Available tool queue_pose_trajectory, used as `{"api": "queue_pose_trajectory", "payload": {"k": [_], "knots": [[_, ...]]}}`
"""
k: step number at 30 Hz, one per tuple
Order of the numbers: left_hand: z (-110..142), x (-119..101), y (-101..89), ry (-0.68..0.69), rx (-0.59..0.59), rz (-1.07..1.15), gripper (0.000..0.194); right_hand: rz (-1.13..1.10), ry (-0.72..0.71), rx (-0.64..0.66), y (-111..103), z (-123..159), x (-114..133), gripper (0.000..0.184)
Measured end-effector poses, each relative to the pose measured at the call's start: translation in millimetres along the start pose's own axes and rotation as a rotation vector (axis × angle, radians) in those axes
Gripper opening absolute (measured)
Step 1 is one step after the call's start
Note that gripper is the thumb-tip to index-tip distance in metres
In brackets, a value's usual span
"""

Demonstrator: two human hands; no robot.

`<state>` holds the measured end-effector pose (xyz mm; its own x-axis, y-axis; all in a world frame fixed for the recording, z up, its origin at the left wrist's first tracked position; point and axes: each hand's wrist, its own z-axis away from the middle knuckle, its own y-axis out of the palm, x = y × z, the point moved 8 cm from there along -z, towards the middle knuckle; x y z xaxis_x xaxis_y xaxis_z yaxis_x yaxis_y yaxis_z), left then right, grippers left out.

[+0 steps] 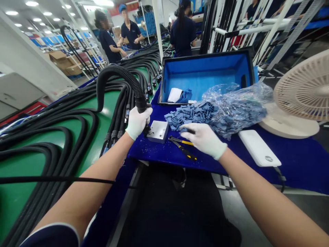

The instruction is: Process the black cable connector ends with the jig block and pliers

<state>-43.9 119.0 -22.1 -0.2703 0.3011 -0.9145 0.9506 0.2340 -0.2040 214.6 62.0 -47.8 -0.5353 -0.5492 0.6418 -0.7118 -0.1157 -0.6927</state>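
My left hand (138, 120), in a white glove, is wrapped round the end of a black corrugated hose (137, 91). The hose arches up and back to the left. Its lower tip points down beside a silver metal block (158, 131) on the blue table; whether they touch I cannot tell. My right hand (204, 139), also gloved, has its fingers pinched at the front of a heap of small blue plastic clips (191, 115). A blue clip (183, 130) shows blurred at its fingertips. Beneath and left of that hand lie yellow-and-black pliers (183, 148).
A blue bin (205, 77) stands behind the heap, beside a clear plastic bag (239, 109) of clips. To the right are a white power bank (259, 147) and a fan (305, 89). Black hoses (61, 137) cover the green surface at left. Several people work farther back.
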Motion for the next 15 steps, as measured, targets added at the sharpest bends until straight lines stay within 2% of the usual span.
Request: {"api": "queue_pose_trajectory", "payload": {"k": [3,7,11,15], "knots": [[-4,-1,2.8,-0.013,0.139,-0.005,0.018,-0.075,-0.073,0.099,39,-52,31,0.020],[-8,0,-2.2,-0.012,0.174,-0.027,0.019,-0.142,-0.067,0.165,82,-102,43,0.020],[-9,12,-4.2,-0.058,0.172,0.064,0.024,-0.184,-0.065,0.242,109,-123,41,0.023],[-11,19,-2.9,-0.076,0.167,0.179,0.030,-0.217,-0.021,0.296,120,-132,30,0.030]]}}
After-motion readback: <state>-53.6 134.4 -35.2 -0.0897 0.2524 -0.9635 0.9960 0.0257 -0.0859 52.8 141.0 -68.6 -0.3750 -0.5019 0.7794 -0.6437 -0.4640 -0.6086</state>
